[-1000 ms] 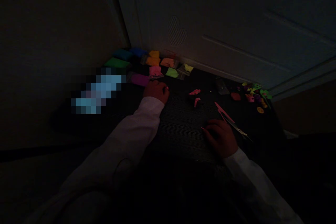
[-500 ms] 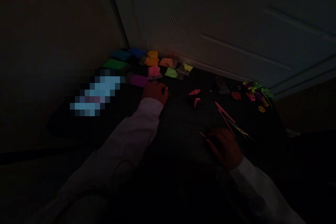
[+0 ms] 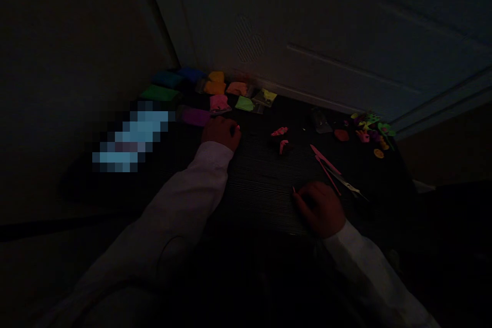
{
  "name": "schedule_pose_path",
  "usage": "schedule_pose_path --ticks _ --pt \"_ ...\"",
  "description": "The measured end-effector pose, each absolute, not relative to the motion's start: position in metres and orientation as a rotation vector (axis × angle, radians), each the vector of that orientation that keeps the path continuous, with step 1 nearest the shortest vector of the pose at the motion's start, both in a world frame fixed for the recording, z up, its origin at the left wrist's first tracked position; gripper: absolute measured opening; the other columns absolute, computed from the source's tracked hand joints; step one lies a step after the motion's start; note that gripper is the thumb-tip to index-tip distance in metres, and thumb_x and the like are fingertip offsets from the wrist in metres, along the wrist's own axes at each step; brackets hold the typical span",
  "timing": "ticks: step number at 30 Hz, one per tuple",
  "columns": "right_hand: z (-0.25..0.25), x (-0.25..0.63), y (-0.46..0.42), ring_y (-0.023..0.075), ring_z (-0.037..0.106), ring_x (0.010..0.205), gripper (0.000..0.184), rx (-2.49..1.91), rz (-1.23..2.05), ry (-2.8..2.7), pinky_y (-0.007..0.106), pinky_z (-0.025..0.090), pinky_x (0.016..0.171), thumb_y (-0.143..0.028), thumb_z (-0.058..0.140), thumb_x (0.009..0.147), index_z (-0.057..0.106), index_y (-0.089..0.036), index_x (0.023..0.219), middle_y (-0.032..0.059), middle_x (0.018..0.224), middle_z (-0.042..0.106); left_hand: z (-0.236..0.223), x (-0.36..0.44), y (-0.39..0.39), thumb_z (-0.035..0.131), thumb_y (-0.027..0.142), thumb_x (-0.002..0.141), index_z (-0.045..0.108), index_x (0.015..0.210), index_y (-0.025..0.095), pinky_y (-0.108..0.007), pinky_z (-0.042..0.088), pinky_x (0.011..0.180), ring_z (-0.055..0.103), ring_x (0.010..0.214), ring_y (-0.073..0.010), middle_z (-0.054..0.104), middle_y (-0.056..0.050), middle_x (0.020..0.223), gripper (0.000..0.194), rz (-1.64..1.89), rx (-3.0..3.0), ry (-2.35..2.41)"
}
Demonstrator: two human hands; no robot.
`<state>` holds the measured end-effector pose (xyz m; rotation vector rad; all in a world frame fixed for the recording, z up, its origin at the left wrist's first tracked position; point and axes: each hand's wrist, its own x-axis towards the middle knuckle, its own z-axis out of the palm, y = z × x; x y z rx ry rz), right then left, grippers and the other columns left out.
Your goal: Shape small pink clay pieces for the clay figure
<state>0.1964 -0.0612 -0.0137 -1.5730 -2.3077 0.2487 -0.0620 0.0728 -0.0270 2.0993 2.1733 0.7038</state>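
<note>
My left hand rests on the dark table, fingers curled closed, with a small pink bit of clay showing at the fingertips. It is beside the purple clay packet and in front of the pink clay packet. Nearer to me, my right hand is closed in a pinch on a thin pink clay strip, whose tip pokes out past the fingers. Between and beyond the hands lie two small shaped pink pieces. Scissors with pink tools or strips lie just beyond my right hand.
More colored packets, among them green and orange, line the back left. A pixelated bright screen is at the left. At the right are a clear bag, a red lump and colorful small pieces. The scene is very dim.
The view has shifted slightly, moving everything a little left in the picture. The thin pink strip in my right hand now points more upright. My left hand stays in place on the table.
</note>
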Motion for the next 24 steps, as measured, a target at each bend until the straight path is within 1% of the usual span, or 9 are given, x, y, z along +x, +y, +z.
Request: schedule_pose_path --ticks 4,5,7,9,11,13,15,19,24 --pt "-0.015 0.2 -0.07 0.018 0.052 0.079 0.021 -1.6 0.223 -2.28 0.034 0.041 0.073 -0.036 0.049 0.08 0.058 -0.017 0.082 0.0065 0.08 0.059 -0.026 -0.062 0.072 0.044 0.032 0.075 0.064 0.088 0.017 -0.036 0.04 0.082 0.051 0.09 -0.0242 0.058 -0.009 0.089 0.028 0.704 2.095 2.182" --pt "-0.014 0.201 -0.073 0.0186 0.052 0.082 0.024 -1.592 0.211 -2.291 0.034 0.041 0.075 -0.037 0.048 0.08 0.057 -0.016 0.088 0.0074 0.085 0.059 -0.026 -0.062 0.072 0.044 0.032 0.075 0.064 0.088 0.017 -0.036 0.041 0.081 0.052 0.09 -0.0243 0.058 -0.009 0.089 0.028 0.703 2.095 2.183" --pt "-0.012 0.203 -0.079 0.0218 0.05 0.095 0.034 -1.544 0.161 -2.391 0.039 0.038 0.081 -0.039 0.047 0.08 0.053 -0.018 0.106 0.01 0.103 0.057 -0.025 -0.061 0.071 0.045 0.032 0.075 0.064 0.088 0.017 -0.036 0.041 0.081 0.052 0.09 -0.0247 0.058 -0.009 0.089 0.028 0.699 2.1 2.18" --pt "-0.01 0.205 -0.082 0.0274 0.041 0.111 0.048 -1.471 0.088 -2.566 0.047 0.032 0.089 -0.044 0.046 0.079 0.042 -0.024 0.123 0.0113 0.126 0.044 -0.024 -0.061 0.07 0.044 0.032 0.076 0.064 0.088 0.017 -0.036 0.04 0.082 0.051 0.09 -0.0247 0.059 -0.009 0.089 0.028 0.697 2.109 2.171" --pt "-0.009 0.206 -0.082 0.0316 0.03 0.121 0.057 -1.439 0.034 -2.703 0.053 0.024 0.093 -0.049 0.044 0.078 0.033 -0.028 0.13 0.0112 0.138 0.029 -0.023 -0.061 0.07 0.043 0.032 0.076 0.064 0.089 0.017 -0.036 0.04 0.082 0.051 0.091 -0.0247 0.058 -0.009 0.09 0.028 0.696 2.111 2.17" --pt "-0.008 0.208 -0.079 0.0324 0.024 0.125 0.059 -1.472 -0.008 -2.733 0.055 0.019 0.096 -0.053 0.042 0.078 0.031 -0.029 0.131 0.012 0.141 0.022 -0.023 -0.061 0.07 0.043 0.032 0.076 0.063 0.089 0.017 -0.036 0.04 0.083 0.051 0.091 -0.0249 0.058 -0.01 0.09 0.029 0.694 2.107 2.173" --pt "-0.008 0.21 -0.075 0.0321 0.021 0.126 0.059 -1.536 -0.06 -2.7 0.055 0.017 0.097 -0.053 0.041 0.078 0.032 -0.029 0.131 0.0126 0.142 0.019 -0.023 -0.062 0.071 0.044 0.032 0.076 0.064 0.089 0.016 -0.036 0.04 0.083 0.052 0.091 -0.0251 0.059 -0.01 0.091 0.029 0.689 2.103 2.172" --pt "-0.008 0.213 -0.073 0.033 0.019 0.127 0.061 -1.581 -0.098 -2.682 0.055 0.017 0.097 -0.054 0.041 0.077 0.033 -0.027 0.131 0.0147 0.142 0.017 -0.023 -0.062 0.071 0.044 0.033 0.076 0.064 0.089 0.016 -0.036 0.041 0.082 0.052 0.091 -0.0249 0.059 -0.01 0.091 0.03 0.676 2.105 2.164" --pt "-0.007 0.215 -0.074 0.0319 0.02 0.127 0.059 -1.546 -0.086 -2.697 0.055 0.017 0.097 -0.054 0.041 0.077 0.032 -0.03 0.13 0.0127 0.142 0.017 -0.024 -0.063 0.072 0.043 0.033 0.076 0.064 0.09 0.017 -0.038 0.04 0.083 0.052 0.092 -0.0252 0.059 -0.01 0.093 0.029 0.663 2.098 2.173"
